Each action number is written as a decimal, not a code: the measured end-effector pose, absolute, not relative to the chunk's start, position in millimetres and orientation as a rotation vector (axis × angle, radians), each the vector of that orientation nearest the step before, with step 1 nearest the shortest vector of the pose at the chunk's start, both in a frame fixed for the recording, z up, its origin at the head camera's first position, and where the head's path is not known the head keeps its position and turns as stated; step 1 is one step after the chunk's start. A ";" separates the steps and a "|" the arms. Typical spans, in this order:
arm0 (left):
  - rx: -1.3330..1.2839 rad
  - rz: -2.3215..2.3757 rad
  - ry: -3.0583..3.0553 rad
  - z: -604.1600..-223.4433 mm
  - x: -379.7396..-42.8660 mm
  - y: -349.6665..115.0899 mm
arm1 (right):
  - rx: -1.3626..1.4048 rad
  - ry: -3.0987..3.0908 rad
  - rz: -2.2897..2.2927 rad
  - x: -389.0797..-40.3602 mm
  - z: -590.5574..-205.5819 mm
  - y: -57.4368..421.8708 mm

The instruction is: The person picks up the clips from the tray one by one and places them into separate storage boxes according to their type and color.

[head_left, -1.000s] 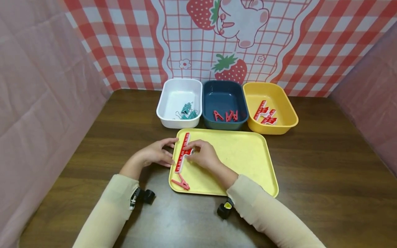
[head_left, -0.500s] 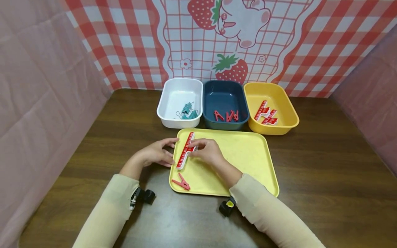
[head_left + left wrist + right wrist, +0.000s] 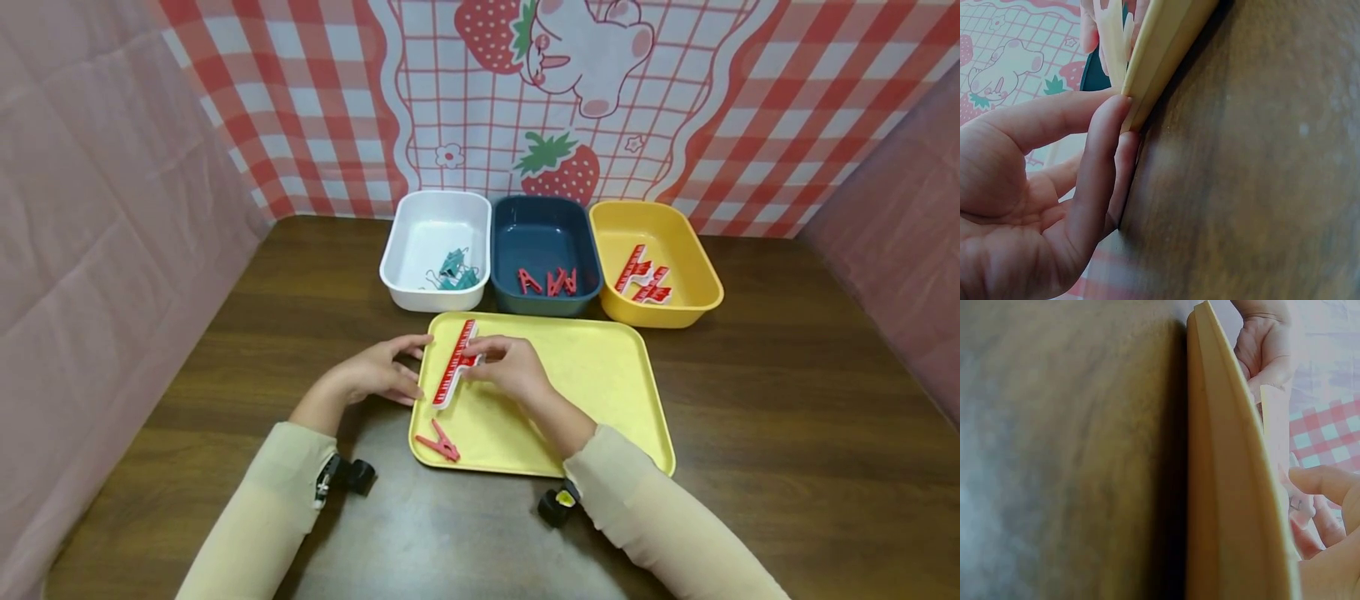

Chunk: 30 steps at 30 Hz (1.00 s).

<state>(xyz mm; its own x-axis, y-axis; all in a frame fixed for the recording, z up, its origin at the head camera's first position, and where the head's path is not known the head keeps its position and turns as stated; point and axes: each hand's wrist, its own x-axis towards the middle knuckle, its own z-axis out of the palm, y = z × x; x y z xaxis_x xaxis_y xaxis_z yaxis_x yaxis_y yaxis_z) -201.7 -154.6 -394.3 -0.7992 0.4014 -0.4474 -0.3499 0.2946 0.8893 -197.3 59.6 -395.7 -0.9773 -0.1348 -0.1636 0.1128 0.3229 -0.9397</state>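
My right hand (image 3: 513, 367) pinches the handle of a long red-and-white clip (image 3: 454, 367) with a keyboard-like pattern, over the left part of a yellow tray (image 3: 577, 400). In the right wrist view, thumb and fingers (image 3: 1325, 481) close on the clip's pale handle from both sides. My left hand (image 3: 378, 371) holds the tray's left edge; in the left wrist view its fingertips (image 3: 1124, 103) meet the rim, with another finger lower against the side. Below the long clip, a pink-red clothespin (image 3: 441, 443) lies in the tray's near left corner.
Behind the tray stand three bins side by side: a white bin (image 3: 397, 283) with teal binder clips (image 3: 456, 271), a dark blue bin (image 3: 540, 304) with red clothespins (image 3: 555, 282), and a yellow bin (image 3: 693, 283) with two long red clips (image 3: 643, 279). A checked cloth (image 3: 315, 100) hangs behind.
My right hand has moved a little right with the long clip, drawing it away from the tray's left edge. My left hand and the clothespin stay put.
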 end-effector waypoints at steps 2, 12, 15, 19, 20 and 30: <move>0.050 1.560 1.951 -394.3 -201.6 -154.3 | -0.022 2.368 -1.731 -196.5 -395.6 60.9; 0.047 1.567 1.950 -394.8 -201.7 -154.0 | -0.044 2.383 -1.764 -191.9 -393.7 69.2; 0.042 1.563 1.952 -394.7 -201.4 -153.6 | -0.020 2.386 -1.752 -190.7 -392.8 73.4; 0.040 1.568 1.951 -395.7 -201.8 -153.7 | -0.015 2.383 -1.770 -188.9 -392.1 78.8; 0.042 1.570 1.949 -396.0 -201.9 -153.9 | -0.019 2.381 -1.780 -188.6 -392.1 80.0; 0.067 1.576 1.946 -395.7 -201.9 -155.3 | -0.012 2.380 -1.811 -186.4 -390.3 92.8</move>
<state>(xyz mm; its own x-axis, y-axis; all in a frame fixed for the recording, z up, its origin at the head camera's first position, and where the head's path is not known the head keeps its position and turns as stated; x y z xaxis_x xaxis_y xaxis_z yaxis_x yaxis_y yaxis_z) -201.9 -155.3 -395.7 -0.8027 0.4114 -0.4317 -0.3369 0.2844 0.8975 -186.4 92.8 -390.3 -0.9886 -0.0970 -0.1148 0.0847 0.2711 -0.9588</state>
